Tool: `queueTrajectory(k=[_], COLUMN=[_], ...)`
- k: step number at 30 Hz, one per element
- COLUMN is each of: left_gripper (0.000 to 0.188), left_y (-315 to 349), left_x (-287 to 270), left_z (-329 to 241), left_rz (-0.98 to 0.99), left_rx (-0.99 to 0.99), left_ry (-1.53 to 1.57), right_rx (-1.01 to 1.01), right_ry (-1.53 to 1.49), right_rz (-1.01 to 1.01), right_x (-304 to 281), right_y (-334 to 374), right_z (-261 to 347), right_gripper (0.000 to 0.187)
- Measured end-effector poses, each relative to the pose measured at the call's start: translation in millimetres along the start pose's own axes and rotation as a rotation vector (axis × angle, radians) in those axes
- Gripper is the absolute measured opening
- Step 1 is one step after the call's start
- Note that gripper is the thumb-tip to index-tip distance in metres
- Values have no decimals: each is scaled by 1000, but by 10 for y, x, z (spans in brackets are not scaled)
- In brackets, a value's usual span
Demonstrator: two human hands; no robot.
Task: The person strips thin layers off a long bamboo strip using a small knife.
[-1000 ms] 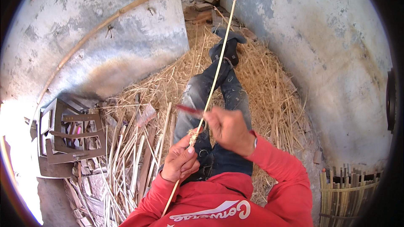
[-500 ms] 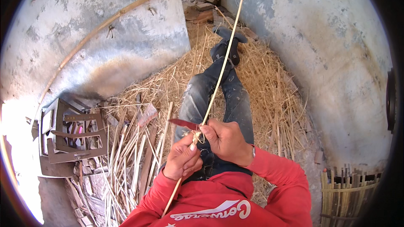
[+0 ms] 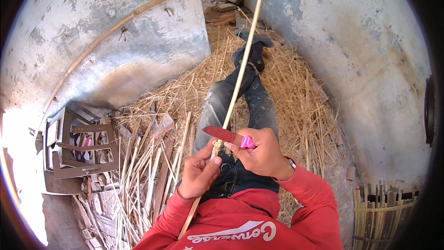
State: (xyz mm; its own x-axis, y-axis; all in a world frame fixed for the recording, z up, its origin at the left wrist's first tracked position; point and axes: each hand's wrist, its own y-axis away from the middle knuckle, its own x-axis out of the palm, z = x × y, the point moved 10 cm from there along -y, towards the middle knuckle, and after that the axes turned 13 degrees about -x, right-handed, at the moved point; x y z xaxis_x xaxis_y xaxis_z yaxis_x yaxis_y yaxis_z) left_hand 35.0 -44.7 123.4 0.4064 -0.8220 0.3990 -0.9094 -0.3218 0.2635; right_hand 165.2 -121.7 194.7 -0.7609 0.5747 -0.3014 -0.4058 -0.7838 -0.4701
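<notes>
My left hand (image 3: pixel 199 176) is closed round a long, pale bamboo strip (image 3: pixel 240 71). The strip slants from beside my waist, over my legs, up towards my shoes. Pale curled shavings (image 3: pixel 217 145) cluster at my left fingertips. In my closed right hand (image 3: pixel 263 153) is a knife (image 3: pixel 220 133) with a reddish blade, its point towards the left. The blade lies across the strip just beyond the shavings. Pink shows on the handle between my fingers; the rest of the handle is hidden.
Straw-like shavings (image 3: pixel 296 92) cover the floor around my outstretched legs. Split strips (image 3: pixel 150 176) lie in a heap at left, by a dark broken frame (image 3: pixel 85 150). A long bent pole (image 3: pixel 134 13) leans along the wall. At lower right stands a slatted bamboo piece (image 3: pixel 384 210).
My right hand has shifted slightly right and turned, so the knife's pink handle now shows. The strip now shows a broader face, and its far end has swung a little left.
</notes>
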Motion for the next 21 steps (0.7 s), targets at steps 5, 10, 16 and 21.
queueTrajectory(k=[5, 10, 16, 21], left_gripper=[46, 50, 53, 55], left_y=[-58, -27, -86, -60], left_x=[-375, -354, -93, -51], left_z=[-38, -57, -53, 3], left_rz=[-105, -7, -151, -216], left_rx=[-53, -66, -83, -66], left_ry=[218, 224, -250, -448], right_rx=[-127, 18, 48, 147], right_ry=[24, 459, 125, 12], right_rz=[-45, -541, -213, 32], right_x=[-34, -1172, -545, 73], right_y=[105, 38, -8, -7], right_z=[178, -273, -345, -314], right_gripper=[15, 16, 25, 25])
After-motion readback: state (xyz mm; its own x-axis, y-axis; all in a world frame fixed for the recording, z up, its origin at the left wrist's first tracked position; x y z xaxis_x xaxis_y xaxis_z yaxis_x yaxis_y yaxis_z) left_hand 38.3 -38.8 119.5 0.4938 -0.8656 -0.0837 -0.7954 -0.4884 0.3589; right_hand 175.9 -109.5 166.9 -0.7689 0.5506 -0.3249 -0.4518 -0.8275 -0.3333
